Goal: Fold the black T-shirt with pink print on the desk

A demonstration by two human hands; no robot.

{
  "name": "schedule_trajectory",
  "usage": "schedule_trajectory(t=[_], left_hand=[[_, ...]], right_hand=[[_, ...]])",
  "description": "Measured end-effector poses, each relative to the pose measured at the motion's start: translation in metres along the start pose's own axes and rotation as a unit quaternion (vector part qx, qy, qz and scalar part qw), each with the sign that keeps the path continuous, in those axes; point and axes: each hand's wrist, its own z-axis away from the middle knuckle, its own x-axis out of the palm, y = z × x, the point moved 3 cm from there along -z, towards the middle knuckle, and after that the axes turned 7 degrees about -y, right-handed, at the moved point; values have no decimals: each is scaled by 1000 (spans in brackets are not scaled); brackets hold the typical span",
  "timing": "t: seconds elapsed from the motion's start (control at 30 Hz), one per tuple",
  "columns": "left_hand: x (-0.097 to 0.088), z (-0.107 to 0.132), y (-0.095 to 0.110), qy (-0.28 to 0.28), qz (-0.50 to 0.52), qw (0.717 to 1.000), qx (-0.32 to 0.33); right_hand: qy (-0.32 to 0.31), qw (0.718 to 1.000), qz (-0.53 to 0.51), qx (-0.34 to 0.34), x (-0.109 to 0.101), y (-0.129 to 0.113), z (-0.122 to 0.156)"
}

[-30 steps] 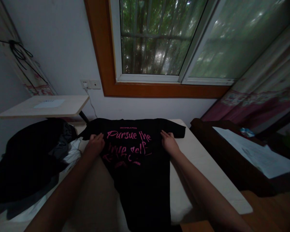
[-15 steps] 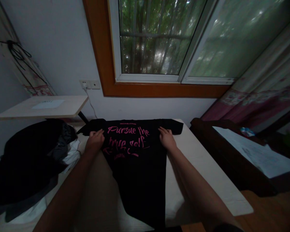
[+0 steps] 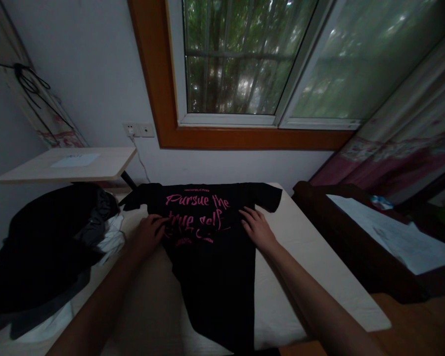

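Observation:
A black T-shirt [image 3: 218, 267] with pink lettering lies spread on the pale table [image 3: 296, 267], its sleeves toward the wall and its lower part narrowing toward me. My left hand [image 3: 151, 232] rests at the shirt's left side, its fingers apart and touching the fabric near the print. On the opposite side, my right hand [image 3: 258, 228] lies on the right edge below the sleeve, fingers spread over the cloth. Neither hand grips the shirt. Folds hide some of the lower lettering.
A heap of dark clothes [image 3: 44, 242] with some white cloth sits at the left under a raised shelf [image 3: 40, 170]. Beyond the table is the wall with a window [image 3: 241, 64]. At right stands a dark brown piece of furniture [image 3: 356, 247] with a whitish sheet [image 3: 389, 232] on it.
Both hands have slid down the shirt's sides toward me. Their fingers, closed at the edges before, are now spread on the cloth. The shirt has barely moved.

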Motion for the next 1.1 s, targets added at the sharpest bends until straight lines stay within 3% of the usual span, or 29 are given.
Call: schedule_trajectory(t=[0.23,0.43,0.63,0.9,1.1], left_hand=[[-9,25,26,-32,-4,998,49],[-3,17,26,-38,-33,998,32],[7,3,16,-48,-17,998,35],[7,-27,8,-18,-22,999,23],[15,-49,-10,21,-34,999,21]], right_hand=[[-26,999,14,-40,-7,-20,26],[-25,998,29,-44,-6,-24,24],[-27,998,45,-35,1,-21,7],[-28,999,29,-27,19,-8,-34],[-18,999,24,-14,30,2,-65]])
